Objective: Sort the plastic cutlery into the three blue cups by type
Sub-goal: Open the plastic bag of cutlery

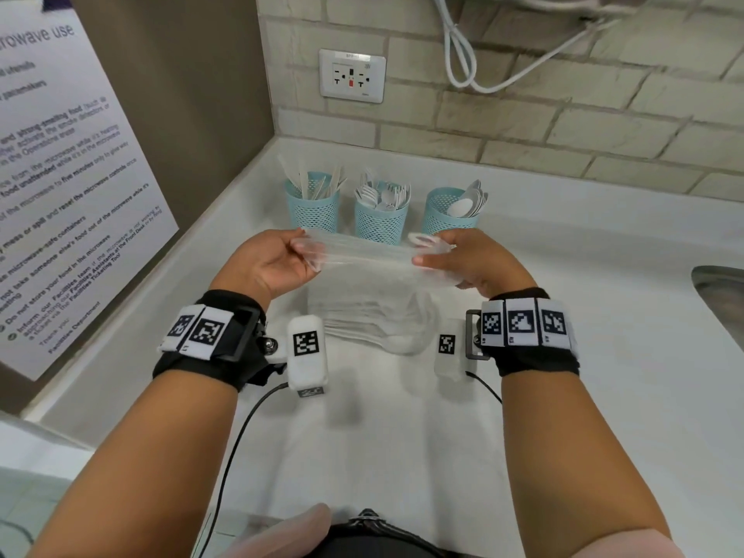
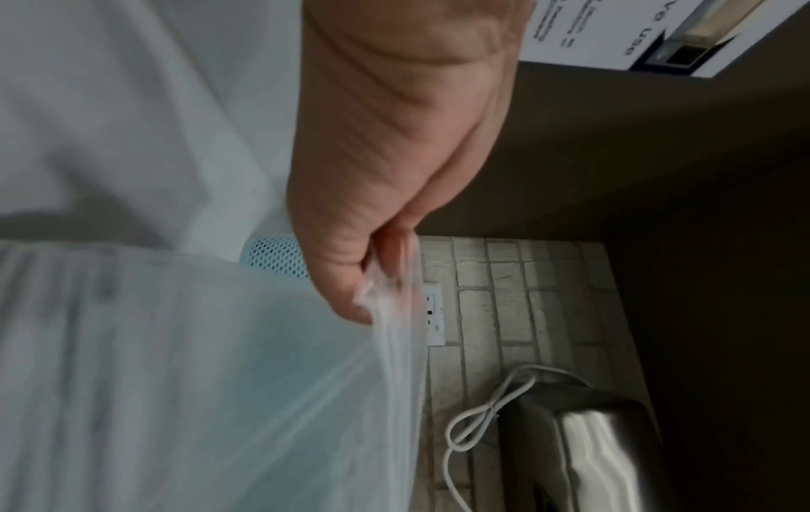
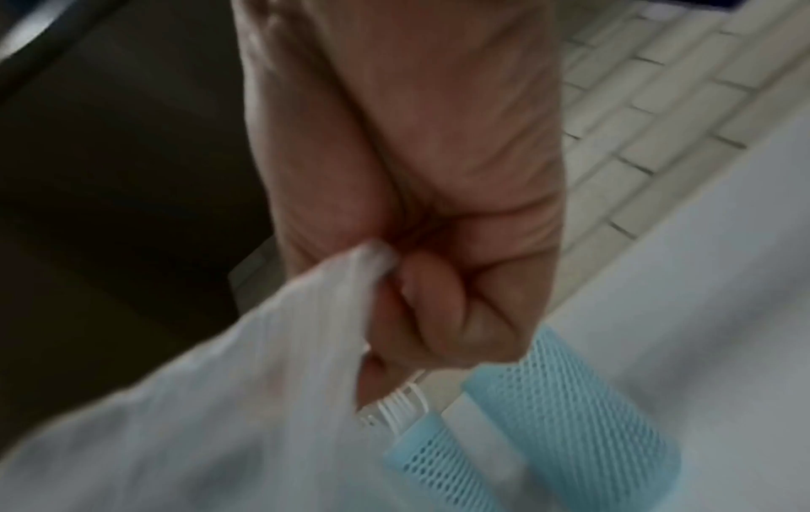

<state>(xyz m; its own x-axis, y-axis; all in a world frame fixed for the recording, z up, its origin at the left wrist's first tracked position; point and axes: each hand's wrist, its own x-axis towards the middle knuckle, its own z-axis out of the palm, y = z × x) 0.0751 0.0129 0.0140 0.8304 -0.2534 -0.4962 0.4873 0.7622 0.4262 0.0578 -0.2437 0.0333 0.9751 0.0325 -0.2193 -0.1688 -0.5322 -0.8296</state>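
Three blue mesh cups stand in a row at the back of the white counter: the left cup (image 1: 313,203) holds knives, the middle cup (image 1: 380,219) forks, the right cup (image 1: 449,215) spoons. In front of them both hands hold a clear plastic bag (image 1: 370,292) stretched between them above the counter. My left hand (image 1: 282,257) pinches the bag's left top corner (image 2: 381,298). My right hand (image 1: 459,257) grips the right corner (image 3: 350,277). The bag hangs down slack; I see no cutlery in it. The wrist views show blurred cups (image 3: 570,415) beyond the bag.
A tiled wall with a power outlet (image 1: 352,76) and a white cable (image 1: 475,62) rises behind the cups. A brown side wall with a microwave notice (image 1: 68,175) is at left. A steel sink edge (image 1: 720,296) lies at the right.
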